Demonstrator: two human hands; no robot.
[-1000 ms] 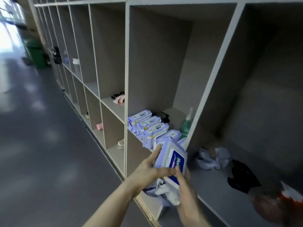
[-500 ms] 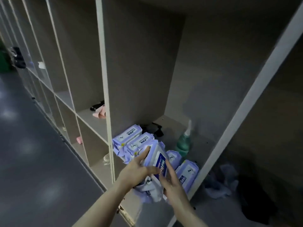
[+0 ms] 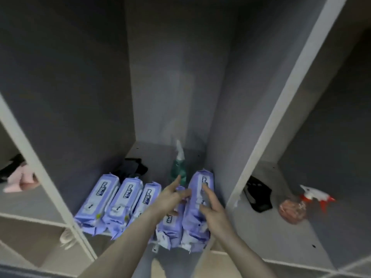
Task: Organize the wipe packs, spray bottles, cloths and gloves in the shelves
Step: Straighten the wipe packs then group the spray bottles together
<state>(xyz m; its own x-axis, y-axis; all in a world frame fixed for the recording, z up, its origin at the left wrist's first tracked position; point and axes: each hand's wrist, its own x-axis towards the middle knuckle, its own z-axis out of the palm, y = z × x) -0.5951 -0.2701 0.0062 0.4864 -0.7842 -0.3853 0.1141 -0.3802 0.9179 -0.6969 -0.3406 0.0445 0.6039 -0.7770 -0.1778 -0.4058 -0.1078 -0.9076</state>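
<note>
Several purple wipe packs (image 3: 98, 201) stand on edge in a row along the front of the middle shelf compartment (image 3: 152, 153). My left hand (image 3: 170, 197) lies with fingers spread on a pack near the right end of the row. My right hand (image 3: 212, 209) rests flat, fingers apart, against the rightmost wipe pack (image 3: 198, 199). Neither hand grips anything. Behind the packs stand a green spray bottle (image 3: 178, 169) and a black cloth or glove (image 3: 132, 169); I cannot tell which.
The right compartment holds a black item (image 3: 258, 197) and a reddish spray bottle (image 3: 293, 210) lying on its side. A pink cloth (image 3: 22, 181) sits in the left compartment. A whitish item (image 3: 67, 237) is in the lower left compartment. White dividers (image 3: 267, 141) separate the compartments.
The wipe pack that both hands held has been set down in the row on the middle shelf and let go. My view has moved closer and turned right to face that compartment.
</note>
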